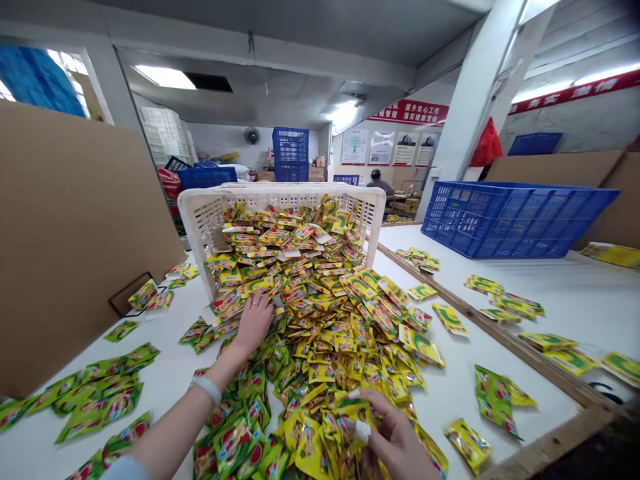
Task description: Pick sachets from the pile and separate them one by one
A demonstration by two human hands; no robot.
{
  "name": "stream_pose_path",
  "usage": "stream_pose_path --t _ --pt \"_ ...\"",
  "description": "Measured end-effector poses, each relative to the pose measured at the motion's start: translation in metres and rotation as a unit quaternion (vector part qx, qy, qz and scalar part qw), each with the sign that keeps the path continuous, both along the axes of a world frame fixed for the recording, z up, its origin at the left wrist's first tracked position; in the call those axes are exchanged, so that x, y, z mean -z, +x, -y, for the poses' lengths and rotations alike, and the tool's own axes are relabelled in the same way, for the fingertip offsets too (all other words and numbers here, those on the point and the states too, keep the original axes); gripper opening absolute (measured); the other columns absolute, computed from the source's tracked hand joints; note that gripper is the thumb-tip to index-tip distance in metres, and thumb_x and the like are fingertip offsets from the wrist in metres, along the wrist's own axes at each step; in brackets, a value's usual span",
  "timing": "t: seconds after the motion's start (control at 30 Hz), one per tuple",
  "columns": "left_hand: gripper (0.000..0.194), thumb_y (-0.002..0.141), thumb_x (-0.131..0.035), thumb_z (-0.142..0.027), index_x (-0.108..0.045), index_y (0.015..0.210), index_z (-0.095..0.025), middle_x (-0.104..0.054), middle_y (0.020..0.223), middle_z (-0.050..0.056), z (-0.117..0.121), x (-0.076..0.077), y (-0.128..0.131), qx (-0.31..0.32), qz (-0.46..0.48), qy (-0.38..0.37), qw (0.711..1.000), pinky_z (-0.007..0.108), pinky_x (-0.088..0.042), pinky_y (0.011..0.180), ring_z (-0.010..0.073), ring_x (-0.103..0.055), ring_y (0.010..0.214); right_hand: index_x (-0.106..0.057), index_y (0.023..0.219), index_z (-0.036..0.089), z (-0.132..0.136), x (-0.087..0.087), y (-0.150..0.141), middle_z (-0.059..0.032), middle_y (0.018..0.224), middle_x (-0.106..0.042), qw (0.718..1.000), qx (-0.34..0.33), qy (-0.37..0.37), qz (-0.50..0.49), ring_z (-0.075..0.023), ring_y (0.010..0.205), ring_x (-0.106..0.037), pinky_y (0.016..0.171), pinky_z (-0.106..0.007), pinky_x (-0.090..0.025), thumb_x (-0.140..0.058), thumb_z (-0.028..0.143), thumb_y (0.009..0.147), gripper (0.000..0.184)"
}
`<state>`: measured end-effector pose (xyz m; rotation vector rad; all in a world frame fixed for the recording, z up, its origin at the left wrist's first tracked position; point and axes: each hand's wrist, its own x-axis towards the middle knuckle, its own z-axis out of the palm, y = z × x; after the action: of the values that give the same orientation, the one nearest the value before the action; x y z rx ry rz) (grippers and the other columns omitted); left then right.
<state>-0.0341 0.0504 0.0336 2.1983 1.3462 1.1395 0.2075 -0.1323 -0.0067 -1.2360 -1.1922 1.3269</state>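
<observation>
A big heap of small yellow-green sachets (325,320) spills from a tipped white plastic crate (200,220) onto the white table (460,393). My left hand (254,321) reaches forward and lies palm down on the sachets near the crate's mouth, fingers spread; a white band sits on its wrist. My right hand (395,440) is close to me at the heap's near edge, with its fingers closed around a yellow sachet (353,417).
A tall cardboard sheet (75,240) stands along the left. Loose sachets (100,393) lie at the near left and right. A wooden strip (500,333) divides the table; a blue crate (515,217) sits beyond it. A person sits far back.
</observation>
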Motion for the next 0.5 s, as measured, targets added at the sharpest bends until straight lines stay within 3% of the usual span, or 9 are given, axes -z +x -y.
stream_pose_path --t 0.1,0.2,0.23,0.3,0.37,0.4,0.5 --pt "0.034 0.085 -0.037 -0.035 -0.05 0.102 -0.009 -0.056 0.111 0.012 0.017 0.007 0.012 0.004 0.048 -0.046 0.998 0.049 -0.026 0.101 0.032 -0.037 0.12 -0.055 0.103 0.021 0.002 -0.004 -0.001 -0.0123 0.136 -0.032 0.999 0.001 -0.016 -0.036 -0.0065 0.043 -0.058 0.038 -0.022 -0.047 -0.062 0.053 0.065 0.05" --pt "0.045 0.088 -0.026 -0.04 -0.036 0.121 -0.011 -0.053 0.118 0.016 0.059 0.023 0.037 0.043 0.105 -0.126 0.986 0.039 -0.045 0.089 0.0252 -0.051 0.109 -0.053 0.111 0.024 -0.002 -0.008 -0.011 -0.0138 0.139 -0.028 0.999 -0.011 -0.019 -0.038 -0.0104 0.047 -0.061 0.043 -0.028 -0.052 -0.061 0.048 0.068 0.05" --pt "0.048 0.088 -0.024 -0.042 -0.033 0.124 -0.012 -0.047 0.126 0.016 0.075 0.029 0.045 0.056 0.129 -0.164 0.976 0.037 -0.043 0.092 0.0239 -0.048 0.113 -0.054 0.11 0.023 -0.003 -0.008 -0.016 -0.0134 0.139 -0.03 1.0 -0.015 0.002 -0.009 -0.0141 0.054 -0.063 0.049 -0.031 -0.054 -0.06 0.044 0.07 0.045" --pt "0.056 0.086 -0.026 -0.051 -0.031 0.127 -0.013 -0.032 0.138 0.014 0.105 0.039 0.059 0.069 0.191 -0.272 0.941 0.04 -0.025 0.106 0.024 -0.026 0.128 -0.059 0.104 0.021 -0.005 -0.003 -0.025 -0.0121 0.136 -0.037 0.992 -0.02 0.085 0.095 -0.0248 0.086 -0.064 0.073 -0.04 -0.054 -0.057 0.031 0.074 0.032" --pt "0.066 0.081 -0.033 -0.058 -0.029 0.129 -0.013 -0.022 0.142 0.013 0.127 0.044 0.067 0.081 0.21 -0.323 0.919 0.041 -0.007 0.11 0.0243 -0.007 0.133 -0.06 0.103 0.019 -0.005 0.008 -0.034 -0.0121 0.131 -0.044 0.96 -0.033 0.178 0.215 -0.0281 0.116 -0.046 0.096 -0.044 -0.04 -0.051 0.016 0.073 0.032" --pt "0.071 0.077 -0.041 -0.059 -0.027 0.13 -0.014 -0.022 0.142 0.013 0.134 0.044 0.07 0.091 0.202 -0.322 0.92 0.042 -0.004 0.11 0.0249 -0.004 0.133 -0.058 0.107 0.018 -0.003 0.015 -0.038 -0.0132 0.13 -0.045 0.939 -0.047 0.218 0.261 -0.0277 0.121 -0.041 0.099 -0.044 -0.036 -0.049 0.011 0.071 0.038" --pt "0.076 0.07 -0.059 -0.053 -0.027 0.128 -0.016 -0.041 0.129 0.014 0.144 0.036 0.072 0.111 0.229 -0.303 0.918 0.04 -0.02 0.107 0.0272 -0.03 0.125 -0.052 0.115 0.019 0.006 0.026 -0.043 -0.016 0.132 -0.042 0.9 -0.1 0.268 0.33 -0.0268 0.102 -0.057 0.088 -0.04 -0.047 -0.045 0.007 0.067 0.05"
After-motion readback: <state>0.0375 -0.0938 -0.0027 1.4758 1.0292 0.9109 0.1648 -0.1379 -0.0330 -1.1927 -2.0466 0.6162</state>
